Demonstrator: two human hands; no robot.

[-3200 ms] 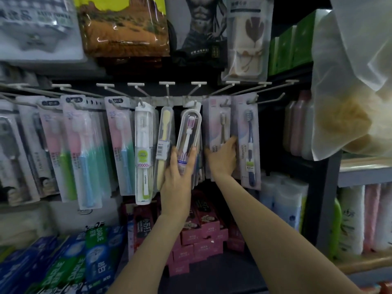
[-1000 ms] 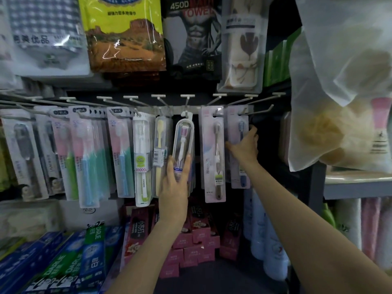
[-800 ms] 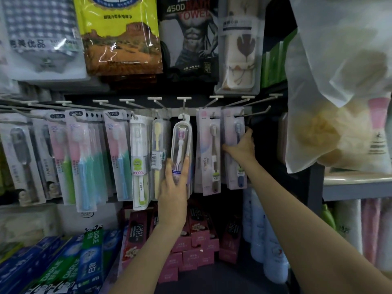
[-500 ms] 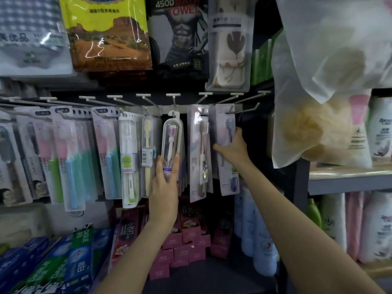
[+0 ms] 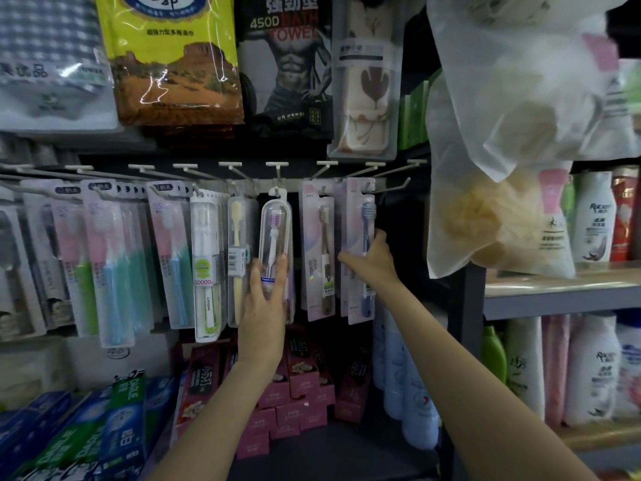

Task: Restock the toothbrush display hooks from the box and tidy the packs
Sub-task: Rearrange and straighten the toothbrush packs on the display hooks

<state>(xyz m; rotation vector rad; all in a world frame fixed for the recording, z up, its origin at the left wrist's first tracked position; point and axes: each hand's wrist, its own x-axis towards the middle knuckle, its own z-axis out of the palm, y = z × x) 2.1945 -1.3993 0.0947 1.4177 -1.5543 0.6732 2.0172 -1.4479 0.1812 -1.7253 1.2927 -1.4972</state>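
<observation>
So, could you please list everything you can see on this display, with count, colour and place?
clear toothbrush case: one, purple brush, centre hook
yellow toothbrush pack: one, left of the case
white toothbrush pack: several stacked, green label
pink-and-blue packs: many, left hooks
brown toothbrush pack: one, pale pink card
blue toothbrush pack: stacked, rightmost filled hook
towel packs: four, top row
toothpaste boxes: many, blue-green, bottom left
pink boxes: many, bottom centre
bottles: many, right shelves
left hand: fingers on the case
right hand: grips the blue toothbrush pack
</observation>
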